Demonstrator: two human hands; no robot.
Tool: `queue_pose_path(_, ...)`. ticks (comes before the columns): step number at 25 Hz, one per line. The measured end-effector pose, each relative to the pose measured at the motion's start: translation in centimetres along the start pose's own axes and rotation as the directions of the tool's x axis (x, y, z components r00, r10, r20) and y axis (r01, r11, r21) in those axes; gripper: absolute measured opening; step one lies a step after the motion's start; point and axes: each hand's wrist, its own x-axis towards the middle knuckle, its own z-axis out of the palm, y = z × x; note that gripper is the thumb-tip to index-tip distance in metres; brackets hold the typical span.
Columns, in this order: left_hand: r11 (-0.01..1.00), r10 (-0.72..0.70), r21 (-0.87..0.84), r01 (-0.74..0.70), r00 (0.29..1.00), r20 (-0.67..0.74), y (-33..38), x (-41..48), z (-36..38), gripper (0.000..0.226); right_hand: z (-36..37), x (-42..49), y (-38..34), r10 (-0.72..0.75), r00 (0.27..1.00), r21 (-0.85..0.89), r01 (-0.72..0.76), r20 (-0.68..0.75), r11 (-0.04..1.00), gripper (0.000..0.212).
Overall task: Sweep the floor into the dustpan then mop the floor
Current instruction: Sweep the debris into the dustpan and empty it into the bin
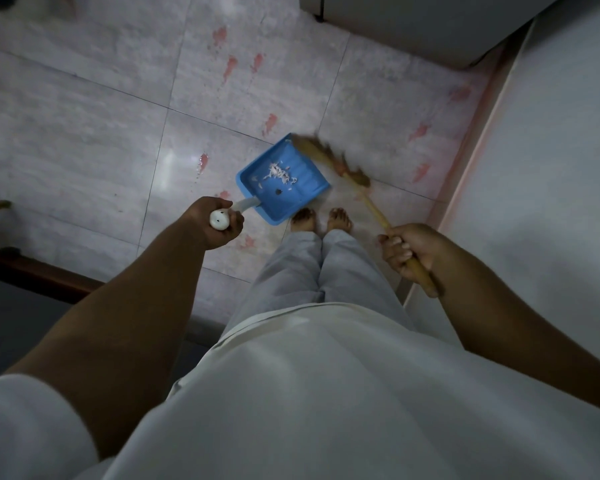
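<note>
Now, dustpan (pixel 284 188): blue, low at the floor (pixel 84 133), white scraps (pixel 279 174) inside.
left hand (pixel 219 223): grip clamped round the dustpan's white handle.
right hand (pixel 409 251): grip clamped on broom (pixel 355 178) stick, right of dustpan.
bristles: blurred at the dustpan's far edge.

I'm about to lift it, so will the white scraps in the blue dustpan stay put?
The white scraps look thin and light, so they would probably flutter in any draught. The blue dustpan looks open on the side facing the broom, so tilting it that way likely spills them.
</note>
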Motion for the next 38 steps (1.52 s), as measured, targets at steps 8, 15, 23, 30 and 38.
queue_pose_path(8,1.0,-0.004,-0.017,0.004,1.0,0.019,-0.9,-0.3,-0.2,0.042,-3.5,-4.2,2.9,0.036,0.998,-0.055,-0.033,0.046,0.998,0.022)
queue_pose_path(15,0.998,-0.007,-0.068,0.008,1.0,0.022,-2.1,-0.7,-2.4,0.049,-2.4,-3.8,-0.4,-0.086,0.996,-0.009,0.086,-0.034,0.996,0.028)
queue_pose_path(23,0.995,-0.01,-0.095,0.012,1.0,0.018,-2.9,-0.8,-2.6,0.046,-0.2,-1.0,1.9,0.029,0.999,-0.047,-0.029,-0.016,0.998,0.025)
queue_pose_path(30,0.995,0.003,-0.102,0.0,1.0,0.028,-3.6,-2.7,-2.2,0.036,-2.9,-4.8,3.5,0.042,0.999,-0.104,-0.043,-0.017,0.994,0.022)
queue_pose_path(38,0.972,0.077,-0.227,-0.064,0.996,0.048,-5.2,-5.2,-4.6,0.037,1.3,-6.7,-0.4,-0.072,0.997,-0.161,0.07,-0.01,0.984,0.025)
